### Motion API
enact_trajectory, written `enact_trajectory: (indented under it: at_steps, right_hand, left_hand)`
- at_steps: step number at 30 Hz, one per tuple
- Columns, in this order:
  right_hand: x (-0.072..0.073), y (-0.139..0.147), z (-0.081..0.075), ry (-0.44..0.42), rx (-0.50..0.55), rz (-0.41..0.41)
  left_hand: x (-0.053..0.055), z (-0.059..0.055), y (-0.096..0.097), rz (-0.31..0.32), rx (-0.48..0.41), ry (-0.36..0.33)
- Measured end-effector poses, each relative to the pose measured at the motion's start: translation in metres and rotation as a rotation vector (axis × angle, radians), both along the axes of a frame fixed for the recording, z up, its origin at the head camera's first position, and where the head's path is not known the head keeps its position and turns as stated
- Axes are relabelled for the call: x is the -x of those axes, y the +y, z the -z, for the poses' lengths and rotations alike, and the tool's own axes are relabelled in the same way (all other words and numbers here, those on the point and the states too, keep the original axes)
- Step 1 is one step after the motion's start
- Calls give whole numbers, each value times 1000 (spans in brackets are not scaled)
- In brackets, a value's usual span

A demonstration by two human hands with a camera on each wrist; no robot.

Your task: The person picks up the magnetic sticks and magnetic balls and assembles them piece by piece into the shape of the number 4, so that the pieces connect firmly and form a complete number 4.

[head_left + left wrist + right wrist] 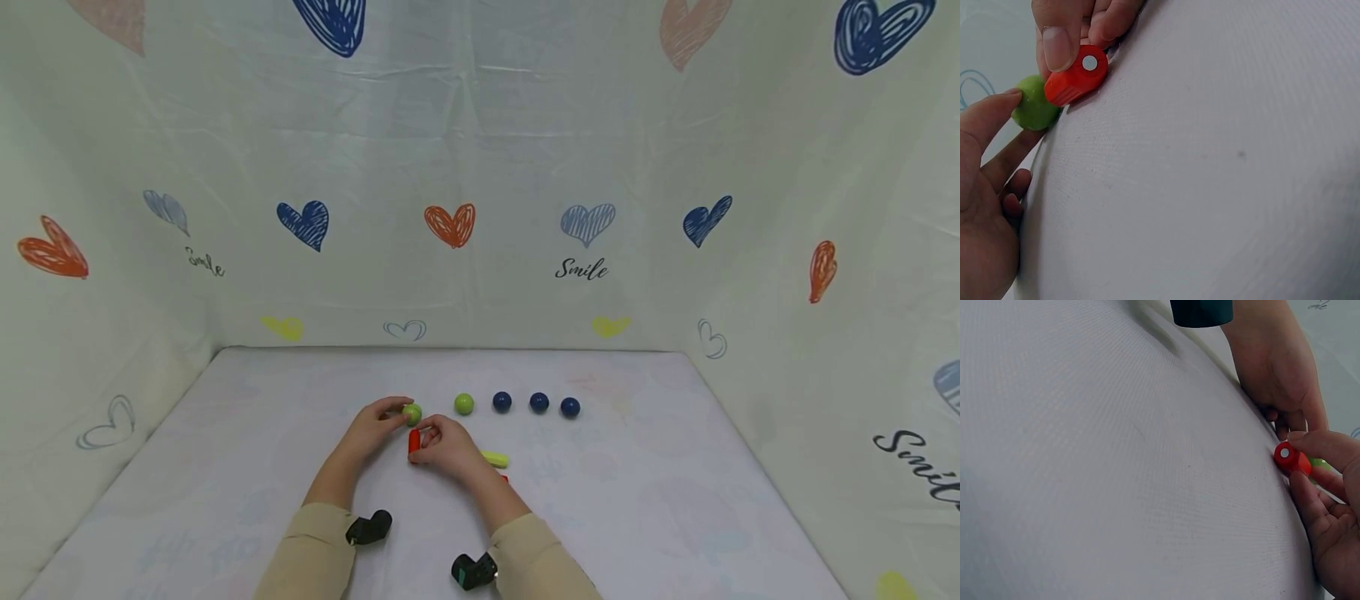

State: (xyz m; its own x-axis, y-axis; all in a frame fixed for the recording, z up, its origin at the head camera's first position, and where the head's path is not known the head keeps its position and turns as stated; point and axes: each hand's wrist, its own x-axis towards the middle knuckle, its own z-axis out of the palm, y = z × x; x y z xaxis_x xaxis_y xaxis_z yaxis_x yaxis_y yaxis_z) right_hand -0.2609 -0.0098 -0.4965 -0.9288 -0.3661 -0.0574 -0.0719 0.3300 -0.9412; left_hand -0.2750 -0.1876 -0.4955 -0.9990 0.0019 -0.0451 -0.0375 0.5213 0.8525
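My left hand point(375, 427) pinches a green ball point(1034, 106) between thumb and fingers on the white table. Close in front of that ball, my right hand point(448, 448) holds a short red rod point(414, 446) between thumb and fingers. In the left wrist view the rod's near end shows a pale round disc, and its far end lies at the ball; whether they touch I cannot tell. A second green ball point(464, 404) and several dark blue balls point(502, 402) stand in a row behind and right of the hands.
A yellow-green rod point(495, 459) lies just right of the right hand, partly hidden by it. Beside that wrist a bit of another red piece point(505, 479) shows. Cloth walls with printed hearts point(450, 225) rise at the back and both sides of the table point(637, 500).
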Motion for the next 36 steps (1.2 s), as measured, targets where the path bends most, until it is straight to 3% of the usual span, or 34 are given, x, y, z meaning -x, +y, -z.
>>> enact_trajectory:
  at_steps: [36]
  right_hand:
    - [-1, -4, 5, 1, 16, 30]
  left_hand:
    - [-1, 1, 0, 35, 19, 68]
